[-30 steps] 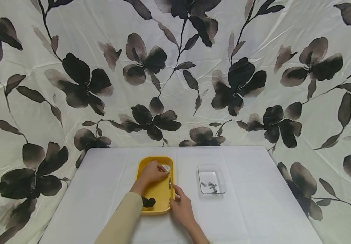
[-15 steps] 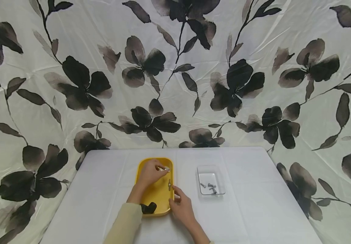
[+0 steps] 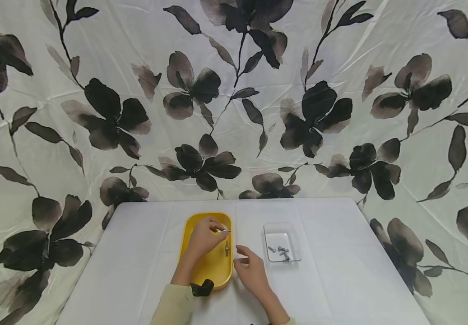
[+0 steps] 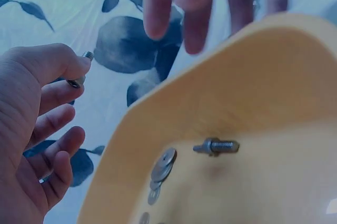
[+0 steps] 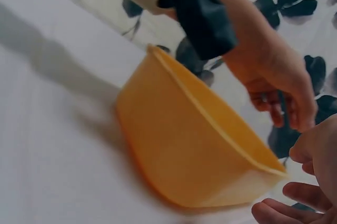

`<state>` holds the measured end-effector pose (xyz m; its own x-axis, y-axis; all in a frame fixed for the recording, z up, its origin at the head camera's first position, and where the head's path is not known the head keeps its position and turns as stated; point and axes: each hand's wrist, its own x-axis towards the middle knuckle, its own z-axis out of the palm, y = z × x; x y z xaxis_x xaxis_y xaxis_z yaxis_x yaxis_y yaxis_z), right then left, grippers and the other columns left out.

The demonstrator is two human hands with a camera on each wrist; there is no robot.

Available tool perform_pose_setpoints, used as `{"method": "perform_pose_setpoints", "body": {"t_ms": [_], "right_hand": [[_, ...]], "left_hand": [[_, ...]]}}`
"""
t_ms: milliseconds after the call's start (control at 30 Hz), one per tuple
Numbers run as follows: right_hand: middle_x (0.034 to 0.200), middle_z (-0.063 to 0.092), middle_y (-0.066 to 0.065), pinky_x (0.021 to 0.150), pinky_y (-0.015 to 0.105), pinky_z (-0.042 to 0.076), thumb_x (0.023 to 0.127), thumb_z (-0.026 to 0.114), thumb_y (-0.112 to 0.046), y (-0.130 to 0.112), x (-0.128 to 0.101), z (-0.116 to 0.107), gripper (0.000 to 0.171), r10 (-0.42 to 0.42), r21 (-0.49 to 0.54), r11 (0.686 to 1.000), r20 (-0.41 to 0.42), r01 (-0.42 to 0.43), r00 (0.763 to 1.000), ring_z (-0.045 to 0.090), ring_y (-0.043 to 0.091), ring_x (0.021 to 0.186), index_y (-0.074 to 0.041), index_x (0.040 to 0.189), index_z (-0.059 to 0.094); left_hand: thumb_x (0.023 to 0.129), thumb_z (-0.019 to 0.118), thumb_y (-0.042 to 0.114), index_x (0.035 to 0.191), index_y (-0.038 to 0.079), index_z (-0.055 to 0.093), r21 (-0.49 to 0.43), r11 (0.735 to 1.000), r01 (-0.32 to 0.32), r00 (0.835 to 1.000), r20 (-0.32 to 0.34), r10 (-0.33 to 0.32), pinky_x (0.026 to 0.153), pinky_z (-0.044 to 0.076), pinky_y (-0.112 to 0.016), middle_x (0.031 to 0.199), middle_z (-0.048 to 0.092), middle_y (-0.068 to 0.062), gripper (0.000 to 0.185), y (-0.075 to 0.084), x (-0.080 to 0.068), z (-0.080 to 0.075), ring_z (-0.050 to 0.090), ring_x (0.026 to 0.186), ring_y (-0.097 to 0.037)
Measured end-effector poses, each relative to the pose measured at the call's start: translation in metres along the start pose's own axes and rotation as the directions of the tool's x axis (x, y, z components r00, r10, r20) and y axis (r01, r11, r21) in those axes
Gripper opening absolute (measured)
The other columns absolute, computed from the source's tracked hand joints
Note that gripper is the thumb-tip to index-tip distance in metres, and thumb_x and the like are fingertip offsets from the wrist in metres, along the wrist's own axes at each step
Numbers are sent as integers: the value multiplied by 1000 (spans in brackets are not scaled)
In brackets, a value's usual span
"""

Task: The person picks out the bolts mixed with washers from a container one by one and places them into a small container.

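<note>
Yellow tray (image 3: 201, 271) is sitting in the middle of the white table (image 3: 339, 280), and everything's happening around it. The person's left hand (image 3: 203, 234) is hovering over the tray's far end, thumb and forefinger pinching a small bolt (image 3: 224, 230); the left wrist view is showing the other fingers loosely curled underneath. Right hand (image 3: 252, 271) is hanging just right of the tray, off the rim, fingers spread and relaxed, holding nothing.

Inside the tray, another bolt (image 4: 216, 146) with what looks like a nut on it is lying near the right wall, and a few washers (image 4: 160, 167) are piled beside it. Right of the tray, a clear box (image 3: 281, 241) is holding a handful of bolts.

Judging by that, the job's looking partway through: some hardware is already sitting in the box, one piece is being lifted, and at least one bolt plus the washers are waiting in the tray. Can't tell whether the pinched bolt has anything threaded on it, it's too small.
</note>
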<state>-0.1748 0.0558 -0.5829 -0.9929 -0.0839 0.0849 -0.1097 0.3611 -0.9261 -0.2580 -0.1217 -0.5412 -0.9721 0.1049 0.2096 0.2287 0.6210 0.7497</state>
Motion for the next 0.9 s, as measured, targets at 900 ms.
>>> {"method": "perform_pose_setpoints", "body": {"t_ms": [900], "right_hand": [[123, 62, 18, 85, 44, 53, 89, 67, -11, 15, 11, -143, 32, -88, -327, 945, -254, 0, 963, 59, 36, 112, -4, 120, 64]], "left_hand": [[76, 82, 29, 75, 21, 74, -47, 998, -39, 999, 36, 41, 90, 38, -50, 89, 57, 10, 12, 21, -2, 28, 57, 90, -19]]}}
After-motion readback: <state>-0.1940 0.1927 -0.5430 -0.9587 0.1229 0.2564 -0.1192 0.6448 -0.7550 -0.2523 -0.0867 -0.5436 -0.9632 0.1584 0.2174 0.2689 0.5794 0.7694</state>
